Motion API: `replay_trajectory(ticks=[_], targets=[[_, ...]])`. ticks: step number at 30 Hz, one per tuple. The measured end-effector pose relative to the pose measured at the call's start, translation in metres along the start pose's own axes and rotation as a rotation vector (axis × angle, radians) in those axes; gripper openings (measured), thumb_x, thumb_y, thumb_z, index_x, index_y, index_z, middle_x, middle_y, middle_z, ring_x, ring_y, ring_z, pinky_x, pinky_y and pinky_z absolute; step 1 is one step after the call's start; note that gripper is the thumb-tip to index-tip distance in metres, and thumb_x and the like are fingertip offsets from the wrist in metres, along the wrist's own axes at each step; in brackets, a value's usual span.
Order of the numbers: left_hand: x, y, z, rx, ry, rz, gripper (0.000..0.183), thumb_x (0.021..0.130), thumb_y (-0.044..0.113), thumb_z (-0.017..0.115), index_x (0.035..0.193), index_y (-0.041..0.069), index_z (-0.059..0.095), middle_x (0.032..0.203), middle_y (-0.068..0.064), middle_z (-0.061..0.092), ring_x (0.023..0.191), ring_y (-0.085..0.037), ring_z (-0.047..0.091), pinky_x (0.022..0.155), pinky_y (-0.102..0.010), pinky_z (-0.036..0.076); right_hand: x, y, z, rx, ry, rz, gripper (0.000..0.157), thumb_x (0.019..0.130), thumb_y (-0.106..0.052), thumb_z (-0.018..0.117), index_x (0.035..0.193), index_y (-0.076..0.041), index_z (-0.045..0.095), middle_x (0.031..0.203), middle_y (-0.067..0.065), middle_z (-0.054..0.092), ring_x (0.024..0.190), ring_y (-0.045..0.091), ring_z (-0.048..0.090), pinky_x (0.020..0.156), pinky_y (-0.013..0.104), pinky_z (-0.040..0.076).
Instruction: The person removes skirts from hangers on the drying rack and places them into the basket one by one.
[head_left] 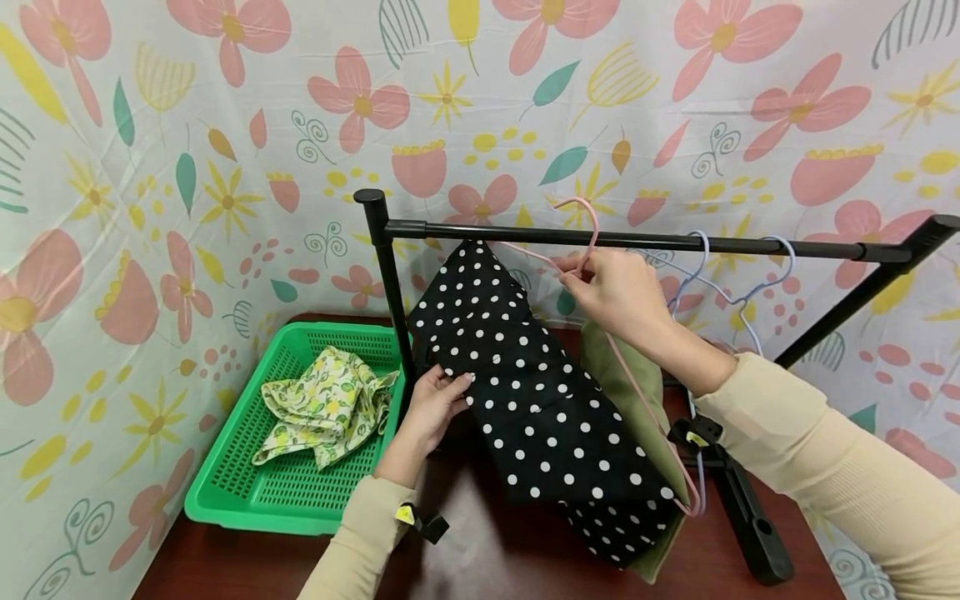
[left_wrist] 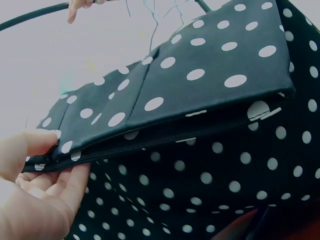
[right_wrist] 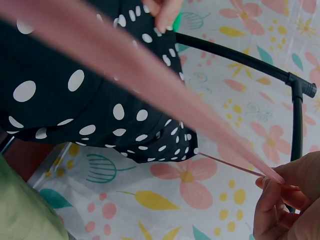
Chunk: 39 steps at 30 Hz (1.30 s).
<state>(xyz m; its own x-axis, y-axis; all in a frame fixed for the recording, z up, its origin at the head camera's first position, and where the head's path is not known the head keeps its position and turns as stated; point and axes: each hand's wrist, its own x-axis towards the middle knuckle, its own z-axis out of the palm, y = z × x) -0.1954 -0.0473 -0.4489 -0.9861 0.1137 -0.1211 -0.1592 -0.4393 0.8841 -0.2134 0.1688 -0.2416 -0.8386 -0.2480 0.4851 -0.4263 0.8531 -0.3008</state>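
Observation:
A black cloth with white polka dots (head_left: 525,375) hangs over a pink hanger (head_left: 633,375), whose hook rises beside the rack's black bar. Just below that hook, my right hand (head_left: 618,292) pinches the hanger's neck. My left hand (head_left: 435,408) holds the folded left edge of the dotted cloth between thumb and fingers. In the left wrist view the thumb lies on top of the layered cloth edge (left_wrist: 65,150), with the fingers beneath. The right wrist view shows the pink hanger's arm (right_wrist: 200,117) crossing close to the camera.
A green basket (head_left: 262,512) with a crumpled lemon-print cloth (head_left: 322,408) stands left of the black rack (head_left: 480,232). Behind the dotted cloth hangs an olive-green cloth (head_left: 626,375). Blue hangers (head_left: 705,258) hang from the bar at the right. The brown tabletop (head_left: 480,550) lies below.

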Motion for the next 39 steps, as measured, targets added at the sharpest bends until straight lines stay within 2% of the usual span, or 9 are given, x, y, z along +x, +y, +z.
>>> replay_trajectory(ticks=[3, 9, 14, 20, 26, 35, 39], targets=[[-0.004, 0.009, 0.002, 0.025, -0.016, 0.023, 0.023, 0.089, 0.0, 0.057, 0.111, 0.001, 0.052, 0.088, -0.001, 0.065, 0.079, -0.013, 0.065, 0.07, -0.028, 0.054, -0.001, 0.002, 0.0, 0.008, -0.016, 0.012, 0.02, 0.085, -0.016, 0.062, 0.066, -0.011, 0.068, 0.084, 0.004, 0.071, 0.036, 0.011, 0.029, 0.036, 0.027, 0.025], [-0.009, 0.027, 0.006, 0.061, -0.038, 0.05, 0.02, 0.089, -0.001, 0.055, 0.109, 0.001, 0.053, 0.087, -0.001, 0.064, 0.077, -0.012, 0.064, 0.068, -0.027, 0.053, -0.003, 0.004, -0.001, 0.006, -0.022, 0.005, 0.024, 0.085, -0.017, 0.063, 0.062, -0.011, 0.063, 0.097, 0.004, 0.071, 0.039, 0.01, 0.033, 0.038, 0.028, 0.028], [-0.011, 0.043, 0.009, 0.111, -0.05, 0.069, 0.021, 0.089, 0.0, 0.056, 0.111, 0.001, 0.053, 0.087, 0.0, 0.064, 0.077, -0.011, 0.064, 0.066, -0.025, 0.052, -0.002, 0.004, -0.002, 0.011, -0.026, 0.006, 0.018, 0.087, -0.018, 0.061, 0.072, -0.011, 0.07, 0.095, 0.004, 0.071, 0.041, 0.009, 0.034, 0.04, 0.029, 0.028], [-0.014, 0.061, 0.013, 0.174, -0.061, 0.094, 0.026, 0.09, 0.001, 0.055, 0.115, -0.001, 0.051, 0.089, -0.001, 0.064, 0.079, -0.012, 0.064, 0.064, -0.025, 0.052, -0.001, 0.006, -0.002, 0.012, -0.018, 0.005, 0.014, 0.086, -0.017, 0.062, 0.089, -0.011, 0.074, 0.082, 0.007, 0.07, 0.04, 0.01, 0.033, 0.04, 0.029, 0.026], [-0.017, 0.076, 0.018, 0.24, -0.079, 0.12, 0.029, 0.09, 0.002, 0.056, 0.118, -0.001, 0.051, 0.09, -0.001, 0.065, 0.079, -0.012, 0.065, 0.064, -0.024, 0.053, -0.001, 0.007, -0.003, 0.006, -0.015, 0.012, 0.016, 0.087, -0.017, 0.061, 0.083, -0.009, 0.074, 0.082, 0.009, 0.069, 0.041, 0.011, 0.032, 0.04, 0.029, 0.026], [-0.021, 0.097, 0.021, 0.323, -0.121, 0.187, 0.03, 0.089, 0.003, 0.058, 0.118, -0.002, 0.051, 0.089, -0.001, 0.066, 0.077, -0.011, 0.065, 0.064, -0.025, 0.053, -0.002, 0.006, -0.004, -0.004, -0.001, 0.015, 0.015, 0.086, -0.016, 0.06, 0.084, -0.01, 0.074, 0.078, 0.008, 0.069, 0.041, 0.012, 0.034, 0.039, 0.029, 0.025], [-0.022, 0.107, 0.021, 0.349, -0.147, 0.213, 0.029, 0.089, 0.003, 0.058, 0.116, -0.002, 0.051, 0.088, 0.0, 0.067, 0.076, -0.012, 0.065, 0.066, -0.027, 0.054, -0.003, 0.006, -0.004, -0.013, 0.007, 0.023, 0.021, 0.086, -0.015, 0.059, 0.069, -0.008, 0.069, 0.068, 0.009, 0.063, 0.04, 0.012, 0.032, 0.038, 0.028, 0.024]])
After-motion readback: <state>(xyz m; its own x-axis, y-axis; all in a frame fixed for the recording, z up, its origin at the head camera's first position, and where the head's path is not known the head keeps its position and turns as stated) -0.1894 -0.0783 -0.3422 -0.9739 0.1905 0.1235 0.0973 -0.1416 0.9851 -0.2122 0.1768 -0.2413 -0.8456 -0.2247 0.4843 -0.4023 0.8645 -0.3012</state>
